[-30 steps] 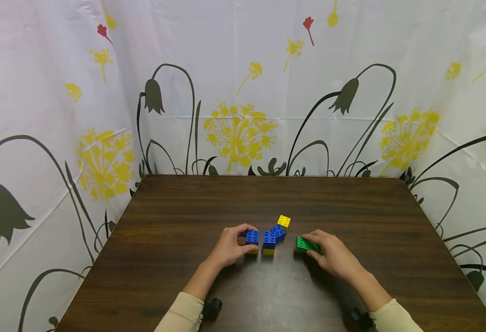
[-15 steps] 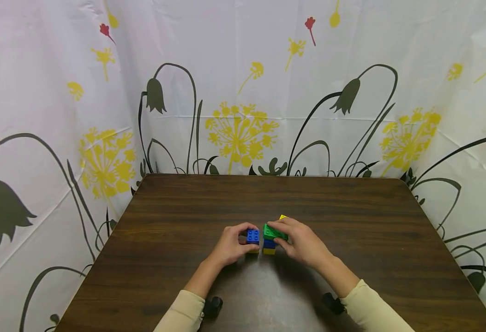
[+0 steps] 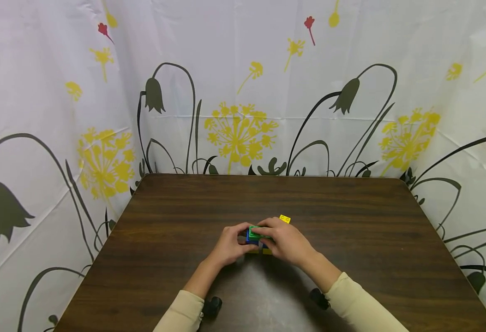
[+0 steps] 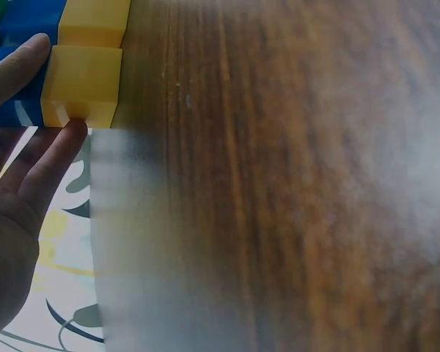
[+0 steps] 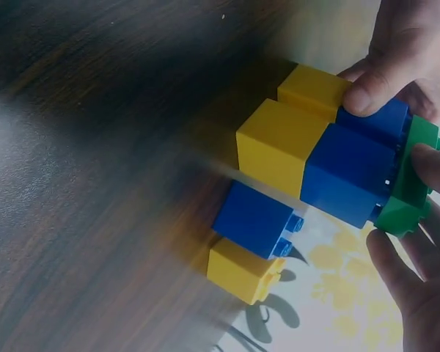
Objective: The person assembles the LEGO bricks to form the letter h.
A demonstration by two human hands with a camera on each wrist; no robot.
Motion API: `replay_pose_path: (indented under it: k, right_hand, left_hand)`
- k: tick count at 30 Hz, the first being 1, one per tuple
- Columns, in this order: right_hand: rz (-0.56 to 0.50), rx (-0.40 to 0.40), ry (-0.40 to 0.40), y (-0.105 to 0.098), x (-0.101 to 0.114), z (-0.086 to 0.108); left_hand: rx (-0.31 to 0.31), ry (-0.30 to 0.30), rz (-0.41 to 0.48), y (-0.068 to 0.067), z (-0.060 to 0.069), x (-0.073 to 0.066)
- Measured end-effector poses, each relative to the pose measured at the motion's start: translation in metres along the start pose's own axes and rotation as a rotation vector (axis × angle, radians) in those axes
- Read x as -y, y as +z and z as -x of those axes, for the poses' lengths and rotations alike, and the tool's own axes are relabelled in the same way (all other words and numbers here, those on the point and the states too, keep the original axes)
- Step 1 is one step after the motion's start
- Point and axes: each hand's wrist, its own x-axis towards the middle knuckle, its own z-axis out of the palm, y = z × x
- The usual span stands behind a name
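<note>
Two short towers stand side by side on the table, each a blue block over a yellow one. My left hand (image 3: 229, 246) grips the left tower, its thumb on the blue block (image 5: 381, 121) and a fingertip at the yellow block (image 4: 81, 84). From the other side my right hand (image 3: 290, 242) pinches a longer green block (image 5: 405, 187) and holds it across the tops of both towers. Blue studs still show under the green block at the right tower's blue block (image 5: 345, 172). That tower's yellow block (image 5: 279, 143) rests on the wood.
Beside the right tower lie a loose blue block (image 5: 253, 220) and a loose yellow block (image 5: 238, 271), close together. In the head view the right hand hides the blue one. The brown table (image 3: 184, 203) ends at a patterned curtain (image 3: 234, 69) behind.
My right hand has lifted the green block from the table on the right and carried it left onto the towers. The left hand has stayed on the left tower.
</note>
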Motion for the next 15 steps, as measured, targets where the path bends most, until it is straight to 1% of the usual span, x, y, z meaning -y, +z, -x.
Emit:
replay_pose_path:
  k: [6,11,15]
  right_hand:
    - [0.013,0.008,-0.002,-0.0001,0.0038,-0.0049]
    - [0.01,0.031,0.009,-0.0022,0.0068,-0.0081]
    - [0.01,0.054,0.022,-0.0045,0.0083,-0.0103]
  left_hand:
    - [-0.004,0.001,-0.001,-0.0012,0.0006,-0.0006]
    - [-0.011,0.017,0.002,-0.0011,0.0011,0.0001]
    - [-0.009,0.017,-0.004,-0.0009,0.0006,0.0008]
